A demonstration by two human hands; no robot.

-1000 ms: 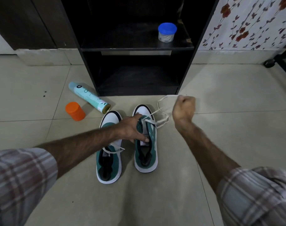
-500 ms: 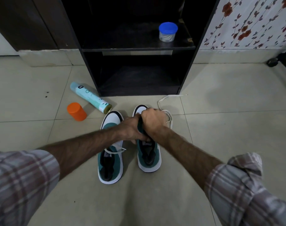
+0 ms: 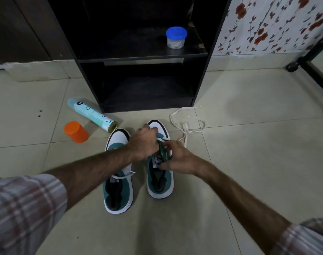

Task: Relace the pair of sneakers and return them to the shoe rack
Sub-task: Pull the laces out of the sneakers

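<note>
The shoe rack (image 3: 203, 74), a dark open cabinet at twelve o'clock, stands rigid with its lower shelf free for the pair, and it needs no handling. Just short of it on the tiled floor (image 3: 249, 162) the two sneakers sit side by side, toes toward the rack: the left sneaker (image 3: 118, 196) at about seven o'clock from the hands, and the right sneaker (image 3: 159, 183) directly under them. Both look light, with a firm white sole and a soft teal knit upper that would give under pressure, so the sole edge or heel collar seems the sound place to lift them later. The left hand (image 3: 144, 142) curls over the right sneaker's forefoot, fingers bent around the upper near the eyelets; whether it pinches the lace there I cannot tell. The right hand (image 3: 177, 157) grips the eyelet flap and tongue, fingers curled round the fabric to hold it open. The lace (image 3: 184, 131) trails off toward two o'clock in loose loops on the tile; it is limp and thin, and is probably best taken at its stiff tip for threading. The left sneaker shows one lace crossing only.
</note>
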